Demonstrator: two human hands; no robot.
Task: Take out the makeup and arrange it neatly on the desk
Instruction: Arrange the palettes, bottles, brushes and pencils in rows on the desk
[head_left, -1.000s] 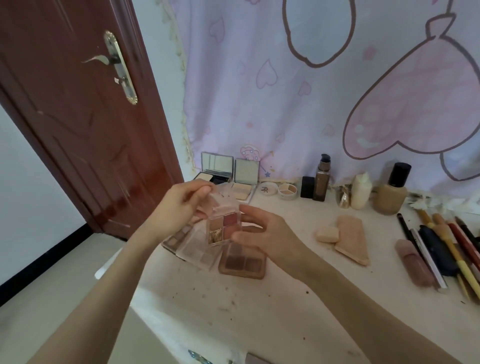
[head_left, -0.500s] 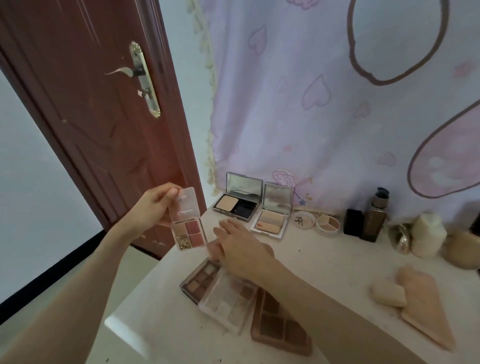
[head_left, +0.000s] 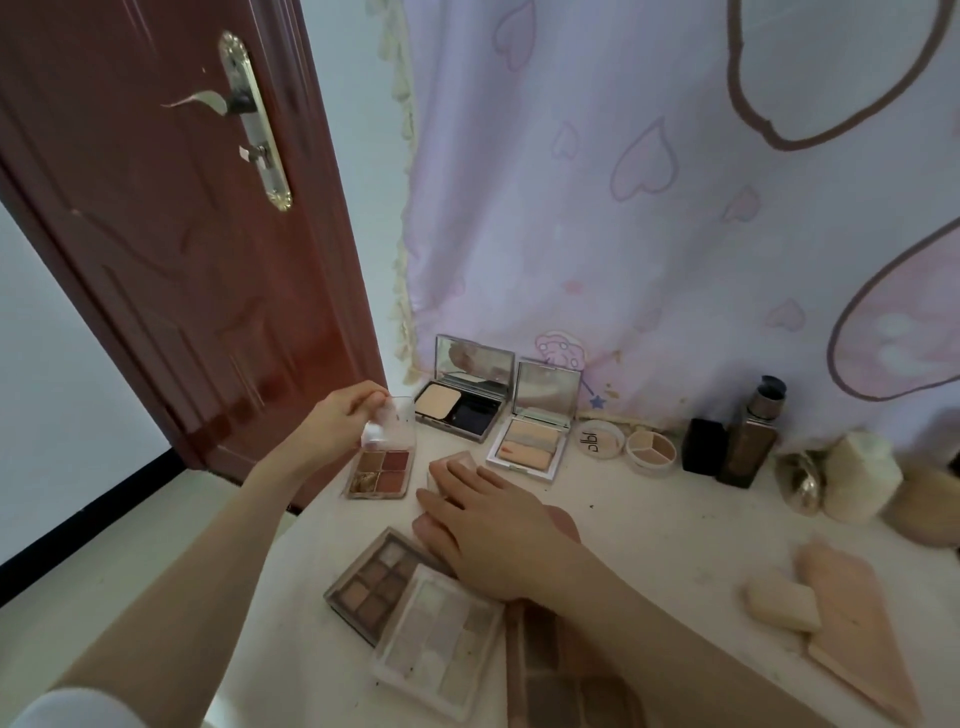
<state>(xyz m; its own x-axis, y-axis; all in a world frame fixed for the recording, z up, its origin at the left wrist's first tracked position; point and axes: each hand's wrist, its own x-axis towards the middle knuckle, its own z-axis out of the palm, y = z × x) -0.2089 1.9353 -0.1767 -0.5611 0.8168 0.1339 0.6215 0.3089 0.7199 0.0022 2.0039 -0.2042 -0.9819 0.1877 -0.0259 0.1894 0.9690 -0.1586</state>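
Brown and pale palettes (head_left: 415, 608) are lying nearest you, your right hand (head_left: 488, 530) now resting flat-fingered, seemingly on a small pink case. Beyond, your left hand (head_left: 343, 423) is setting the four-pan palette (head_left: 382, 473) down by its clear lid, no longer airborne. Farther back, a round lid (head_left: 597, 440) is reading perhaps "dlbl".

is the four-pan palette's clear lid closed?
No: the left hand holds the clear lid raised open above the small four-pan reddish eyeshadow palette.

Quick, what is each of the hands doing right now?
Left hand: pinches the clear lid of the four-colour palette, whose base rests on the desk.
Right hand: open, fingers flat on a small pink case.
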